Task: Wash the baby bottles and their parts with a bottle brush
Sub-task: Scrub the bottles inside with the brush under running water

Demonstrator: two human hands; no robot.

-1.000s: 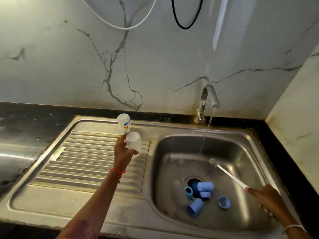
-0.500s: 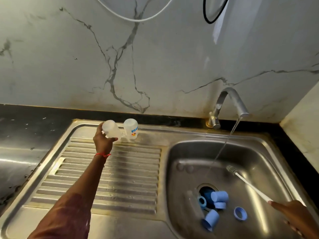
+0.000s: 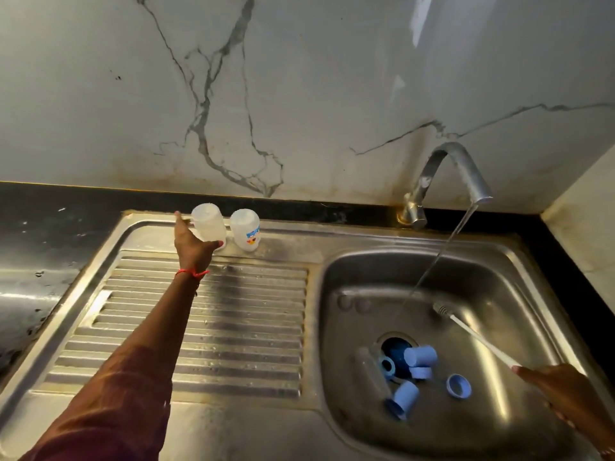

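My left hand (image 3: pixel 191 246) grips a clear baby bottle (image 3: pixel 208 222) standing upside down at the back of the steel drainboard (image 3: pixel 213 327). Right beside it stands a second upturned bottle (image 3: pixel 245 229) with a blue and orange print. My right hand (image 3: pixel 565 394) holds the white handle of a bottle brush (image 3: pixel 476 337), whose bristle tip points into the sink basin (image 3: pixel 499 294). Several blue caps and rings (image 3: pixel 420 356) lie around the drain, with one ring (image 3: pixel 458 386) apart to the right.
Water runs from the curved tap (image 3: pixel 446 181) into the basin. A marble wall rises behind the sink and at the right. Black countertop (image 3: pixel 43 247) lies to the left of the drainboard.
My left hand carried the clear bottle from above the drainboard to its back edge and stood it upside down beside the printed bottle. The right hand with the brush stayed over the basin.
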